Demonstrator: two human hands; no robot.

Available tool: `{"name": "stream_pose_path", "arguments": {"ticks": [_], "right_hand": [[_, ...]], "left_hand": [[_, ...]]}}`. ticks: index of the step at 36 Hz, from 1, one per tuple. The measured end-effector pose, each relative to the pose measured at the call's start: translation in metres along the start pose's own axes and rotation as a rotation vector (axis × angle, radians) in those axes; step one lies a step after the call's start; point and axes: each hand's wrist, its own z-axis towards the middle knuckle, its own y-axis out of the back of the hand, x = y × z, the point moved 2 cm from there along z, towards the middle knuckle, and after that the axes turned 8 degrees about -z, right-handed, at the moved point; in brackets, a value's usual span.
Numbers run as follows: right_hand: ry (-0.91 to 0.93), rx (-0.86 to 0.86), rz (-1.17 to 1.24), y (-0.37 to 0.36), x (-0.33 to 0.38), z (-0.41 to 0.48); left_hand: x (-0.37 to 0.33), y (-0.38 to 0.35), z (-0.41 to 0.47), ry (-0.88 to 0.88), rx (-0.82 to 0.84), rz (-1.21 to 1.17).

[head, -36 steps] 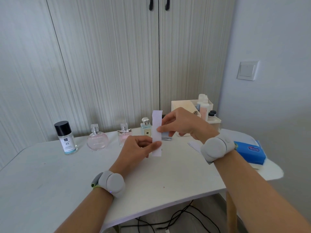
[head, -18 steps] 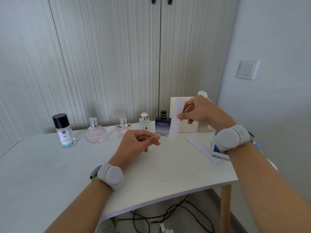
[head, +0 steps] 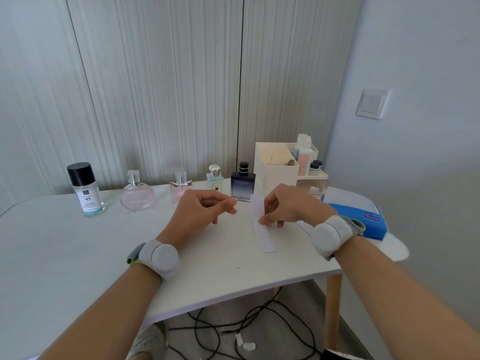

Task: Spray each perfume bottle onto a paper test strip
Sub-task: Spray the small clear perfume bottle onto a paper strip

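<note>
The right hand (head: 288,207) has a pinch grip on the paper test strip (head: 261,224), thumb and fingertips closed on its right edge about halfway along. The strip is a plain white, narrow rectangle of thin paper with no print that can be made out; it runs from about 12 o'clock down to 5 o'clock of the pinch, its lower end low over the tabletop (head: 78,255), though whether it touches cannot be told. The left hand (head: 202,211) sits at 9 o'clock of the strip, apart from it, fingers loosely curled with thumb and forefinger tips near each other and nothing between them. Both wrists carry rounded grey bands.

Along the far edge of the tabletop stands a row of perfume bottles. At 12 o'clock of the strip, just behind it, is a dark blue square bottle (head: 242,184) with a black cap. To its left stands a small pale bottle (head: 215,179) with a silver dome cap, then a pink square bottle (head: 180,189) partly hidden by the left hand, then a round pink bottle (head: 137,194) with a clear stopper, and furthest toward 9 o'clock a clear cylinder bottle (head: 85,189) with a black cap and a label reading 45. At 1 o'clock of the right hand is a white organizer box (head: 275,168) holding toiletries, and at 3 o'clock a blue tissue pack (head: 363,220).
</note>
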Motion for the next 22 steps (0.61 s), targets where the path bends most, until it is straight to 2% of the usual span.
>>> {"name": "stream_pose_path", "arguments": {"ticks": [22], "right_hand": [[-0.032, -0.089, 0.167, -0.017, -0.008, -0.008]], "left_hand": [[0.002, 0.0, 0.002, -0.012, 0.007, 0.03]]}}
